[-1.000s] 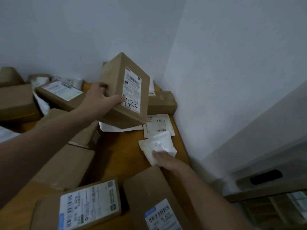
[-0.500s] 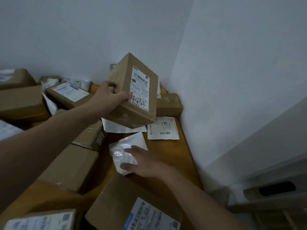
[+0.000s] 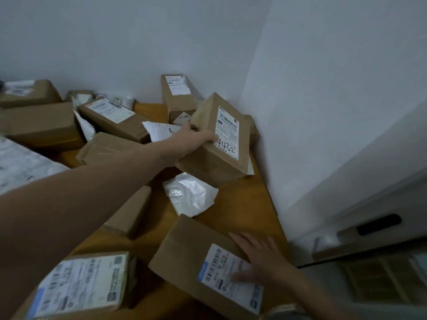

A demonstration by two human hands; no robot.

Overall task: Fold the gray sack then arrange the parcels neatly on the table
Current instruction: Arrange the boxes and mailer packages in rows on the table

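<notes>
While the left hand [image 3: 196, 137] grips the brown box marked 4432 [image 3: 208, 162] by its left edge, thumb on the labelled face and fingers curled behind, the parcel hangs tilted over the far right corner of the counter [image 3: 242, 204]. Its long axis runs away from the person toward the wall. A crumpled white plastic mailer [image 3: 189, 195] lies just on the near side of it. The right hand [image 3: 258, 259] is well apart from that box, lying flat with fingers spread on the near cardboard box [image 3: 184, 250], which sits skewed across the front edge. Setting the marked box down looks like the left hand's job. It probably needs levelling, with its long side squared to the wall. The gray sack cannot be made out among the parcels.
</notes>
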